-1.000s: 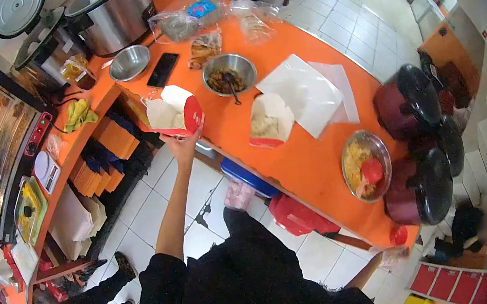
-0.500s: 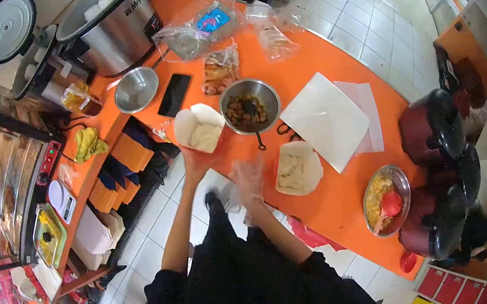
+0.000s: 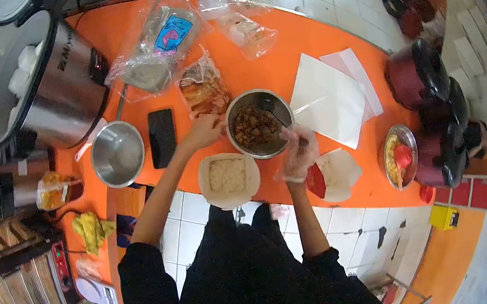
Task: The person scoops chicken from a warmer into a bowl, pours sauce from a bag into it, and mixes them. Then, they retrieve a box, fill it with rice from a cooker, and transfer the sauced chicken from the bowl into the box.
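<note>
A steel mixing bowl (image 3: 245, 150) holds brown chopped food with a dark sauce. My left hand (image 3: 206, 131) is closed at its left rim, the fingertips pinching the edge. In a clear plastic glove, my right hand (image 3: 299, 150) closes around the handle of a dark spoon (image 3: 277, 118) that leans in the bowl. Just below the bowl stands an open paper food box (image 3: 251, 184) with a pale, flattened filling that looks like rice. A second paper box (image 3: 344, 175) sits right of my gloved hand, which partly hides it.
White paper sheets (image 3: 328, 102) lie to the right, beyond them an oval dish (image 3: 401, 164) with a red ladle. A phone (image 3: 163, 138) and an empty steel bowl (image 3: 117, 154) are at left. Bagged food (image 3: 205, 87) lies behind; large cookers (image 3: 54, 80) stand far left.
My left hand has let go of the paper box, now resting at the table's front edge, and moved to the bowl. My right hand has come up to the spoon. The view has turned.
</note>
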The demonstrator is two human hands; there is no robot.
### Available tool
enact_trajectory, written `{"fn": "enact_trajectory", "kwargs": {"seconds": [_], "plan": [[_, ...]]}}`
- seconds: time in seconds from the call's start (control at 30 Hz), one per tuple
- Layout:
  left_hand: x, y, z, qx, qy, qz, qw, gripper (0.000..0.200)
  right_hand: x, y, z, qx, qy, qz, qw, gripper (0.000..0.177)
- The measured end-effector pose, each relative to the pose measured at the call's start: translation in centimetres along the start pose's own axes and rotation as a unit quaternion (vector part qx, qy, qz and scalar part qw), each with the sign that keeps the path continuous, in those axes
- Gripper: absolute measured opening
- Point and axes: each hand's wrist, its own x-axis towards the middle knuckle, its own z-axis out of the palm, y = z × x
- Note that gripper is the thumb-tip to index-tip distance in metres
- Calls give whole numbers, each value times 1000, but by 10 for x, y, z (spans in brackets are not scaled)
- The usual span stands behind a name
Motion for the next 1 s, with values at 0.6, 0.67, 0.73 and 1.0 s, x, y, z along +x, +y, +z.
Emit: {"fn": "enact_trajectory", "kwargs": {"seconds": [0.6,0.67,0.73,1.0], "plan": [[-11,50,-27,-245,26,200,948,14,8,-37,-8,4,-59,-4,998,11],[-33,69,-44,-290,16,214,933,14,15,-87,-3,-1,-26,10,1000,12],[-63,89,-61,-294,25,231,927,16,22,-124,6,45,3,-22,999,13],[-167,114,-80,-304,112,223,920,31,6,-151,49,137,-58,-1,989,19]]}}
